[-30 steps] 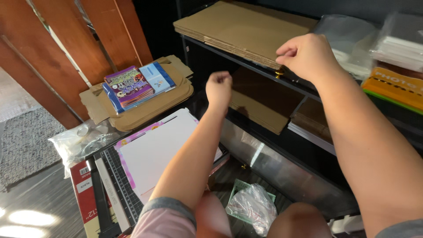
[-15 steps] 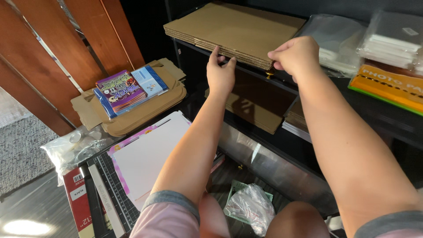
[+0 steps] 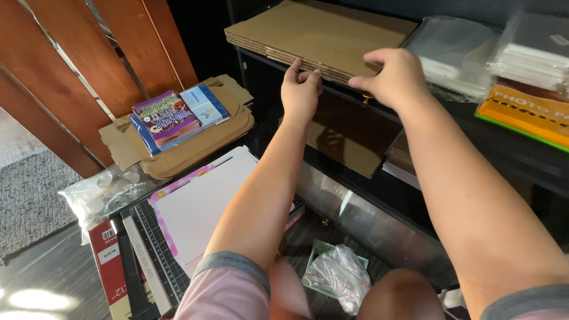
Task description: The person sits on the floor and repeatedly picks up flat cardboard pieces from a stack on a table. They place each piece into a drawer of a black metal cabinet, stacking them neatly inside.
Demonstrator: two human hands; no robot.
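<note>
A stack of flat brown cardboard sheets [image 3: 323, 32] lies on the black shelf [image 3: 450, 112]. Both arms reach forward: the right hand [image 3: 394, 77] pinches the stack's front edge, while the left hand [image 3: 300, 89] touches that edge, fingers curled, its grip hidden.

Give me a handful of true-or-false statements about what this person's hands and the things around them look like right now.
1. Both hands touch the stack of flat cardboard sheets on the shelf. True: the left hand and the right hand are at its front edge.
2. The colourful books lie on the shelf beside the cardboard. False: they lie on a folded cardboard box, lower left.
3. A crumpled clear plastic bag lies near the person's knees. True.
4. The right hand holds a pair of scissors. False: no tool is in it.
</note>
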